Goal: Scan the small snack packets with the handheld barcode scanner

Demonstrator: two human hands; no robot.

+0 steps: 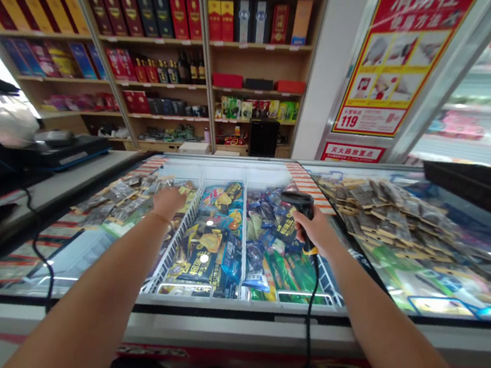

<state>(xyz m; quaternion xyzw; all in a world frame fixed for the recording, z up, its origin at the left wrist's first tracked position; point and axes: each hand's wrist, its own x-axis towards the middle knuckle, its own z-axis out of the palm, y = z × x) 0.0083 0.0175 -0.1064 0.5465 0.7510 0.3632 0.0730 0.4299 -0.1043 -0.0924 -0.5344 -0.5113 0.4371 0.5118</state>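
Note:
My right hand (314, 227) is wrapped round the handle of a black barcode scanner (298, 200), held above the right-hand compartment of a chest freezer (228, 324). The scanner's cord hangs down over the freezer's front edge. My left hand (169, 200) is closed and reaches over the freezer's left part, beside a white wire divider (176, 238). Its fingertips are turned away, so what they grip is hidden. Just left of it lie clear packets with dark contents (125, 196). Below and between my hands are blue and black ice cream packs (205, 251) and green packs (295, 273).
More clear packets (385, 216) are piled on the right freezer section, near a black tray (478, 187). A counter with devices (65, 153) and a dangling cable stands at left. Shelves with boxes and bottles (165, 72) line the back, beside a red fire-safety poster (394, 65).

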